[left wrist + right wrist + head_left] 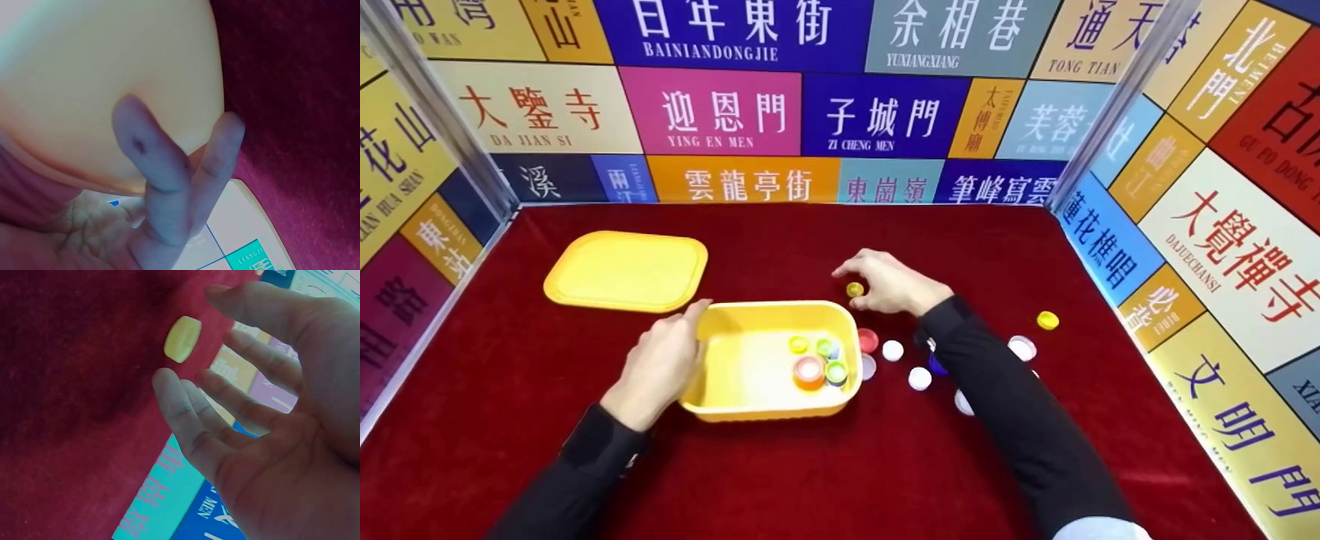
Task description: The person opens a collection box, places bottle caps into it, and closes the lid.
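My left hand point(664, 360) grips the left side of a yellow plastic box point(769, 412). Two of its fingers point(160, 154) show beside the box wall in the left wrist view. Inside the box lie several bottle caps, among them an orange-rimmed one point(808, 373) with white in the middle and a green one point(836, 373). Beyond the box's right end, my right hand point(889, 283) reaches over a small yellow cap point(855, 289) on the cloth. In the right wrist view its spread thumb and fingers stand apart from that yellow cap point(183, 339).
A yellow lid point(626, 270) lies behind the box to the left. Several loose caps are scattered at the right, including a red cap point(868, 340), a white cap point(919, 378) and a yellow cap point(1048, 320). Panels with printed signs point(712, 112) surround the red cloth point(735, 480).
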The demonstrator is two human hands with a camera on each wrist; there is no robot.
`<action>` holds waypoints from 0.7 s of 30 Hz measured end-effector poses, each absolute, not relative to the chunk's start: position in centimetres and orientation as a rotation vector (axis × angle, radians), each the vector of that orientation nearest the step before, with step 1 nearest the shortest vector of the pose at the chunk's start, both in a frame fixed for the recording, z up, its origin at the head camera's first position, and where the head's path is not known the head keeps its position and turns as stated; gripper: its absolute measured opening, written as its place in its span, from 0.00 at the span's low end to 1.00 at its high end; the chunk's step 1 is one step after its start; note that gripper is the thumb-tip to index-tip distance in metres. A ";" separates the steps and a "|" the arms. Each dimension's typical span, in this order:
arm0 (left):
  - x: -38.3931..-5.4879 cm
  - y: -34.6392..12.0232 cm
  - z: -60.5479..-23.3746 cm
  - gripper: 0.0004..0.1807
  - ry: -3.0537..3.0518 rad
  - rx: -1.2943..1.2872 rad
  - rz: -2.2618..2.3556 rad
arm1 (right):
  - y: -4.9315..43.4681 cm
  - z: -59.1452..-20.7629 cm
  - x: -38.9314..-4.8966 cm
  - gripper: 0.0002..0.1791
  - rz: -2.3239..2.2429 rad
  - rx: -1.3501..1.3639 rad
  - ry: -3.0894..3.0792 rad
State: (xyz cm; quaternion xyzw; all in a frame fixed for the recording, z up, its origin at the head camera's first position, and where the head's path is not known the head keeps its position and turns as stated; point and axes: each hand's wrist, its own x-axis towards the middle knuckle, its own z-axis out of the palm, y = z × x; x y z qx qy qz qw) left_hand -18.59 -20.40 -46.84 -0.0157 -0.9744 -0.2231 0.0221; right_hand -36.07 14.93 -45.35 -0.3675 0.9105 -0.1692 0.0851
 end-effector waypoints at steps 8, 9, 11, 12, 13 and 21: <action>-18.6 -20.4 -46.9 0.33 -3.014 -0.061 -0.665 | 14.6 -46.3 -36.3 0.16 -0.482 -1.168 2.742; -18.6 -20.4 -46.9 0.33 -3.014 -0.062 -0.662 | 14.6 -46.4 -36.3 0.15 -0.491 -1.175 2.747; -18.7 -20.3 -46.8 0.32 -3.002 -0.070 -0.662 | 14.7 -46.5 -36.3 0.13 -0.508 -1.184 2.759; -18.7 -20.3 -46.8 0.32 -2.994 -0.076 -0.660 | 14.8 -46.5 -36.3 0.13 -0.512 -1.189 2.766; -18.6 -20.4 -46.9 0.32 -2.987 -0.084 -0.659 | 14.8 -46.6 -36.3 0.12 -0.515 -1.193 2.772; -18.6 -20.5 -46.9 0.32 -2.982 -0.080 -0.660 | 14.8 -46.6 -36.6 0.11 -0.517 -1.205 2.780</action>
